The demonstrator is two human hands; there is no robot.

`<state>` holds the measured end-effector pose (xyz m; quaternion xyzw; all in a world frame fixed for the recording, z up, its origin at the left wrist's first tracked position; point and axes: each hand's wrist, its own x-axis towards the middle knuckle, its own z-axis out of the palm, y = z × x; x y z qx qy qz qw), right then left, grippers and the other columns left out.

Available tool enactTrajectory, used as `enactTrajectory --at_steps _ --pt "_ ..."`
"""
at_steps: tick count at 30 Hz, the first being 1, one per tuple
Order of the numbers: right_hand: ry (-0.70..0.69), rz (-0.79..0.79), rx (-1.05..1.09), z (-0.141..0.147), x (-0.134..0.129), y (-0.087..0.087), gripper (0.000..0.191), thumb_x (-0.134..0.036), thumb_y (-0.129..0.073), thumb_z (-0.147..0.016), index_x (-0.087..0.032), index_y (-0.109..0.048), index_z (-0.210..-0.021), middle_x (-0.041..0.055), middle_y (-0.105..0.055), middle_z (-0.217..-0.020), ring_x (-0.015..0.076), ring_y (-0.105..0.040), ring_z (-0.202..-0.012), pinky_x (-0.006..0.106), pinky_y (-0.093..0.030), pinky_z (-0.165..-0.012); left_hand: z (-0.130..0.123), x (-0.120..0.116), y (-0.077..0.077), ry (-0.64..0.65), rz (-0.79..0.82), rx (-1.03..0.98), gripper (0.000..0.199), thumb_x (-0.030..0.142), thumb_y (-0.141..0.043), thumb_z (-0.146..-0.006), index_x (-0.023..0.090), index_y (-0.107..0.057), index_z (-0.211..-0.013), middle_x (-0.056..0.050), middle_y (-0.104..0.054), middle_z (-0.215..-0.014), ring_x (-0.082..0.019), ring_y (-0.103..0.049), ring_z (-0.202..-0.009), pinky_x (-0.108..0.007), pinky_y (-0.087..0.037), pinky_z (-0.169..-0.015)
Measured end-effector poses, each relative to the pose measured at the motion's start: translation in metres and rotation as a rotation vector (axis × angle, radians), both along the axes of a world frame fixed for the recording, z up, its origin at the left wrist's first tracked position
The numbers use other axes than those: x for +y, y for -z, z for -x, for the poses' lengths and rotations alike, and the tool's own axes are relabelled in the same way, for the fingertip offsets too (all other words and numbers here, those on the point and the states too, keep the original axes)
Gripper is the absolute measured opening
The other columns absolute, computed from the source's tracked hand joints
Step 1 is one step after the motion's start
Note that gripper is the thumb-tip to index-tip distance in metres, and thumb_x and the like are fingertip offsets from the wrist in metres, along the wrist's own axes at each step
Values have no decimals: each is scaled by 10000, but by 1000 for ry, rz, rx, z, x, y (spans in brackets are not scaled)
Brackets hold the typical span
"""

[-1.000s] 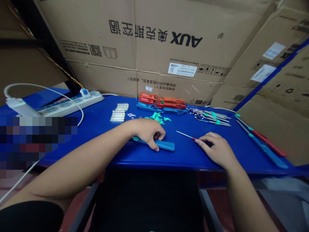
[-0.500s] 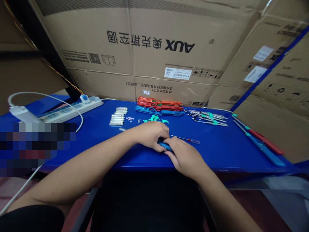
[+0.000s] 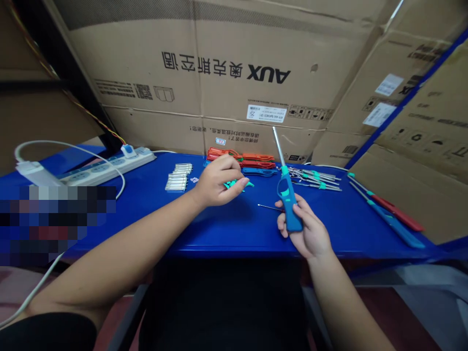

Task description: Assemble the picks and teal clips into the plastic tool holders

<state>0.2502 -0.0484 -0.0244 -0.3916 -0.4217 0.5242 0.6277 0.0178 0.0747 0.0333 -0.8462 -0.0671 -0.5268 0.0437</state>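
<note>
Right hand [image 3: 307, 231]: your fingers close around a blue long-nozzle lighter [image 3: 288, 204], upright above the near table edge.
Left hand [image 3: 219, 181]: your fingers curl, near green plastic pieces [image 3: 237, 184]; cannot tell if they hold anything.

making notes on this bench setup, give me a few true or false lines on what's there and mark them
The right hand holds a blue lighter upright, metal nozzle up: true.

The left hand holds the screwdriver: false, the screwdriver's thin shaft lies on the table, and the left hand is over teal plastic pieces.

The power strip sits at the right end of the blue table: false, it is at the left end.

Orange-red plastic lighter shells lie in a row beyond the hands: true.
</note>
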Motion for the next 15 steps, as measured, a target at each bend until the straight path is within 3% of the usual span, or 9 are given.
enactTrajectory --at_steps 3,7,12,15 --pt "-45 10 134 -4 -1 -4 259 -382 -620 -873 -296 -514 -1093 -18 -622 -905 67 -472 -463 162 -310 -355 -3 2 3 9 13 22 195 245 -587 -911 176 -673 -750 -30 -581 -744 -141 -522 -683 -308 -447 -661" --pt "-30 29 186 -2 -5 -6 348 -529 -588 -915 -328 -535 -1194 -56 -516 -765 33 -349 -418 134 -234 -357 -2 3 4 23 21 40 204 244 -586 -913 174 -682 -747 -29 -587 -739 -140 -537 -679 -306 -453 -662" --pt "75 -23 88 5 -8 -4 313 -567 -570 -918 -316 -564 -1104 -58 -458 -748 31 -318 -414 155 -212 -370 -2 5 4 24 40 86 200 247 -579 -922 168 -678 -767 -33 -591 -741 -145 -548 -696 -306 -467 -672" --pt "257 -26 -160 -13 -5 -3 370 -593 -533 -918 -318 -567 -1162 -41 -480 -778 56 -337 -433 188 -243 -377 -1 5 4 20 33 104 205 246 -577 -924 165 -677 -765 -34 -590 -740 -143 -543 -692 -301 -471 -670"
